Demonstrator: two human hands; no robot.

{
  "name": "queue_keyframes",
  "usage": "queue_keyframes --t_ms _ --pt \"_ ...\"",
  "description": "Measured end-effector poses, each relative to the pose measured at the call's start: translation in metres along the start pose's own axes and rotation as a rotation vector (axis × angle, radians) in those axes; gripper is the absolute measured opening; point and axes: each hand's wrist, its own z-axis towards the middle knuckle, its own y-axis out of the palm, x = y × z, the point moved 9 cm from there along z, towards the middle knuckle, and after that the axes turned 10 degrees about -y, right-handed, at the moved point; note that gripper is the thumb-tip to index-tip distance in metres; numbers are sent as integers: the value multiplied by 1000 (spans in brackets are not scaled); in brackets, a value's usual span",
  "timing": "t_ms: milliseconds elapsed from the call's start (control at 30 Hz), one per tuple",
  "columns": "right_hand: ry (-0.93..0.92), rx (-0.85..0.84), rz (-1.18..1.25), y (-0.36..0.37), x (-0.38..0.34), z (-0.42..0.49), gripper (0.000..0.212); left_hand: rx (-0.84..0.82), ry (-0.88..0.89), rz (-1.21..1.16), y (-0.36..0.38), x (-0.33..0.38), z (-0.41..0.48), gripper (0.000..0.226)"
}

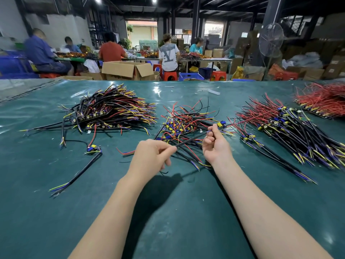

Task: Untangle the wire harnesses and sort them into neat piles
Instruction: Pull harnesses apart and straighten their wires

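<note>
- The thin black-sheathed wire harness is stretched betw. both hands, just above the near edge of the tangled middle heap of red, black, yellow & blue wires.
- Its long axis runs diagonally, from low-left near the body up to high-right toward the heap.
- L side: the left hand has its fingers curled, w/ thumb & forefinger pinching the near end of the sheath.
- R side: the right hand has its palm turned up & fingers curled round the far end, right below a small blue-and-yellow component board.
- Key relation: the heap lies straight beyond & partly under the held length, so the right hand is nearer the knot and the left hand nearer the body.
- Can't tell if the red leads at the board end are caught in the heap.
- Judgement: the next move prob. needs a pull back along the axis toward the body, which could drag neighbours along.
- Likely drop spot is the right-side pile of long black cables w/ red leads, nearer the right hand & lying on a similar slant.
- The left-side pile of dark multicolour wires sits well apart across the glossy green table mat.
</note>
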Motion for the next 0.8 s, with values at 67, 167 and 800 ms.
queue_keyframes --t_ms 67,167,800 --pt "-19 7 -45 -1 -1 0 28 -121 -76 52 11 -5 -1 34" --pt "-18 5 -48 -2 -2 1 28 -281 -320 -302 24 -19 -3 29" --pt "-38 0 -22 -2 -6 -1 28 -461 -345 -343 30 -11 -13 43"
